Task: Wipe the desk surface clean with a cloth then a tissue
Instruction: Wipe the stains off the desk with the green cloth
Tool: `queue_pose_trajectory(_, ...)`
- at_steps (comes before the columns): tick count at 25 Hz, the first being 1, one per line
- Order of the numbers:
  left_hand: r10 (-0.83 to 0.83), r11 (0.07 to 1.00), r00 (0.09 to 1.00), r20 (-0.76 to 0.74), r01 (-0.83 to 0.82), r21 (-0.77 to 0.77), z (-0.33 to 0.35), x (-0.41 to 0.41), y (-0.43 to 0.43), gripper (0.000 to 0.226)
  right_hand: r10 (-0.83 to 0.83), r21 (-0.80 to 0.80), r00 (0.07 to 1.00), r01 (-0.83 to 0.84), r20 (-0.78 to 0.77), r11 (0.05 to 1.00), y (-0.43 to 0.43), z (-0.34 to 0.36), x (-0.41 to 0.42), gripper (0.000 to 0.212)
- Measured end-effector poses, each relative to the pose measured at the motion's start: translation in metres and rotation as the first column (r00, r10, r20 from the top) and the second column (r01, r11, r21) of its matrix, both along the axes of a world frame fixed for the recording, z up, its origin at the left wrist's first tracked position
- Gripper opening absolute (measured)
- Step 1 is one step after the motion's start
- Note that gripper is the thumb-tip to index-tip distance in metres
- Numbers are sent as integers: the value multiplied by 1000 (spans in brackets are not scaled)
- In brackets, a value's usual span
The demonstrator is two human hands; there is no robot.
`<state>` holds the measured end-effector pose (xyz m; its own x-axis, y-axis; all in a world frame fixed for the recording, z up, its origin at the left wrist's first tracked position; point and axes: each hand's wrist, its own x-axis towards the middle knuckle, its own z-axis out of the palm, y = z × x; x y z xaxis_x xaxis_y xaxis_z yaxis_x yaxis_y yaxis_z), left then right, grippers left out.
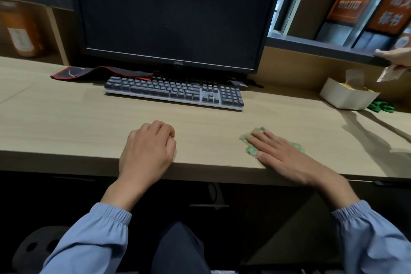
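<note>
Two hands on the bench [66,122], both near its near edge

- Left hand [148,147]: resting left of centre, knuckles up, fingers curled under into a loose fist, nothing in it
- Right hand [282,153]: flat, fingers straight and spread, palm down on a crumpled green cloth [248,139]; it presses the cloth against the bench. The cloth shows beyond the fingertips and on either side of the hand
- Cloth sits right of centre, near the front edge, well apart from the left hand
- Far side, centre: dark monitor [173,13], screen off; grey keyboard [173,91] just in front of it, mouse [239,84] at the keyboard's far right corner
- Far left: black mouse pad [100,72] with red edging, rumpled, partly behind the keyboard
- Far right: white open box [347,95] with yellowish contents; a green object [381,107] just right of it
- Right edge of view: another person's hand [398,56] above the box, gripping a pale crumpled scrap, possibly a tissue; too blurred to be sure
</note>
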<state>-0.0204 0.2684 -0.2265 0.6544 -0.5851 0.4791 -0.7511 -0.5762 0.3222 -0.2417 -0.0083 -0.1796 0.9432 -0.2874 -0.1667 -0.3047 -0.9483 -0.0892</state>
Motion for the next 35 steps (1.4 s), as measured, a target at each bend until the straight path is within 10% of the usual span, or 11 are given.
queue_pose_trajectory(7, -20, 999, 999, 39, 21, -27, -3, -1, 1, 27, 229, 14, 973, -228, -29, 974, 47, 1, 106, 53)
queue_pose_trajectory(13, -29, 939, 998, -57, 8, -344, -2, -8, 14, 10, 376, 14, 924, -376, -61, 926, 113, 0, 214, 59)
queue_pose_trajectory(27, 95, 970, 988, 124, -64, -233, -13, 57, 99, 19, 103, -11, 989, -105, -104, 994, -13, 7, 114, 56)
queue_pose_trajectory(35, 208, 947, 970, 127, -167, -275, -22, 62, 128, 18, 411, 51, 910, -408, -54, 912, 126, 6, 228, 55)
